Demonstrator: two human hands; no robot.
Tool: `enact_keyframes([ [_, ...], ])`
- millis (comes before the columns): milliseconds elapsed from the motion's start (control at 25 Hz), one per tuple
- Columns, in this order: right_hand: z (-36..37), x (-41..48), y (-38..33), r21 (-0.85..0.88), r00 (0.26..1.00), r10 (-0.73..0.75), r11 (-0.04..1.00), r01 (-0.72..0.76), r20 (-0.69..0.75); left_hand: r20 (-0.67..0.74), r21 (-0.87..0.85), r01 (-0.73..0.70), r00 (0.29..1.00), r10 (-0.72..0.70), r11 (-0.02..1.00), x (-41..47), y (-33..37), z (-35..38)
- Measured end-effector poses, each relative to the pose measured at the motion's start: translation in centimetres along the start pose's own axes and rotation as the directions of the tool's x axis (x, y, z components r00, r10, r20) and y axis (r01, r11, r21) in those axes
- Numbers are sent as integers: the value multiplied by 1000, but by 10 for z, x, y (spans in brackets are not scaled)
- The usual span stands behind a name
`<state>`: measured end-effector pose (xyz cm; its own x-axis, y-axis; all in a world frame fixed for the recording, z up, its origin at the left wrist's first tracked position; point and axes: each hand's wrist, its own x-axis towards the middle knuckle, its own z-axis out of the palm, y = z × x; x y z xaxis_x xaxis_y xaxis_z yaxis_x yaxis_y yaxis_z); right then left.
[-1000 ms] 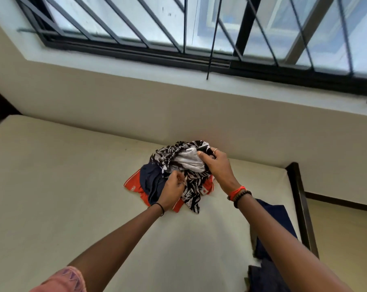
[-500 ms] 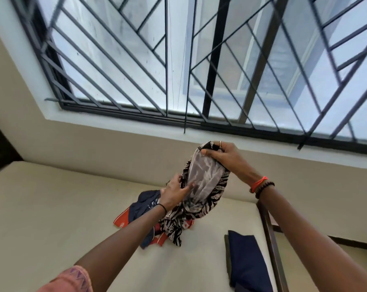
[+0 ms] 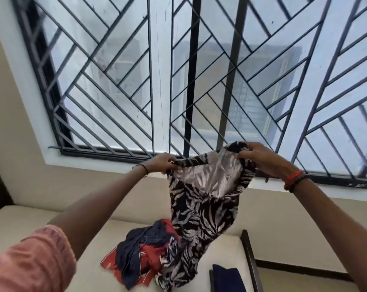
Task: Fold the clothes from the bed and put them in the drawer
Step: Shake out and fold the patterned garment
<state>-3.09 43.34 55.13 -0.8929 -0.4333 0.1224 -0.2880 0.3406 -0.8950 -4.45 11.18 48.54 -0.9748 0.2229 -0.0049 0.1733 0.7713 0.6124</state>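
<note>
— What's hard to make out?
— The garment's [image 3: 199,207] lower end merges with the pile [image 3: 136,260] on the bed [image 3: 30,220]. A navy cloth [image 3: 227,279] right of the pile is cut off.
— And the hands?
— The left hand [image 3: 161,163] and right hand [image 3: 260,159] each pinch the garment's top edge, above the pile.
— What changed?
— The hands are higher and wider apart, and the garment is stretched open.

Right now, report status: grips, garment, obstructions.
Left grip, right grip hold printed garment by top edge. Raised, lower end on clothes pile. Nothing in the way.
</note>
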Motion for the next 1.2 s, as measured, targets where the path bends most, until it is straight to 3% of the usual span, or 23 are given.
enact_keyframes([
  [120, -25, -13, -16, -40, 997, 12, 999, -15, -72, -248, 60, 58, 968, -41, 996, -3, 27, -49],
  [200, -37, -17, -26, -80, 992, 47, 995, -57, -116, -290, -125, 74, 951, -108, 989, 0, 46, -64],
  [280, -45, -20, -41, -157, 979, 62, 983, -94, -196, -256, -414, 82, 945, -203, 907, -1, 75, -70],
  [320, -50, -21, -50, -224, 968, 43, 969, -100, -248, -255, -474, 69, 943, -212, 878, -5, 92, -75],
  [360, -56, -24, -59, -305, 955, 5, 947, -100, -297, -285, -445, 20, 945, -163, 895, -7, 104, -83],
  [440, -75, -29, -72, -477, 936, -121, 877, -56, -331, -357, -197, -152, 931, 74, 968, -11, 122, -107],
  [520, -92, -39, -78, -661, 925, -268, 750, 25, -270, -238, 114, -294, 919, 314, 949, -23, 130, -132],
  [560, -97, -44, -78, -719, 923, -315, 692, 63, -222, -142, 191, -322, 926, 350, 927, -27, 130, -141],
  [680, -96, -59, -73, -779, 908, -408, 598, 188, -94, 81, 144, -382, 924, 374, 913, -41, 131, -149],
  [800, -83, -68, -71, -841, 905, -426, 490, 229, -2, 239, -22, -269, 934, 266, 963, -51, 124, -146],
  [880, -74, -73, -69, -837, 900, -436, 484, 256, 22, 306, -104, -194, 927, 217, 976, -57, 112, -147],
  [1080, -47, -98, -85, -624, 919, -392, 707, 332, 45, 317, -311, -59, 934, 163, 949, -68, 94, -156],
  [1200, -41, -98, -93, -698, 930, -332, 628, 345, 161, 315, -354, -56, 933, 175, 934, -76, 95, -161],
])
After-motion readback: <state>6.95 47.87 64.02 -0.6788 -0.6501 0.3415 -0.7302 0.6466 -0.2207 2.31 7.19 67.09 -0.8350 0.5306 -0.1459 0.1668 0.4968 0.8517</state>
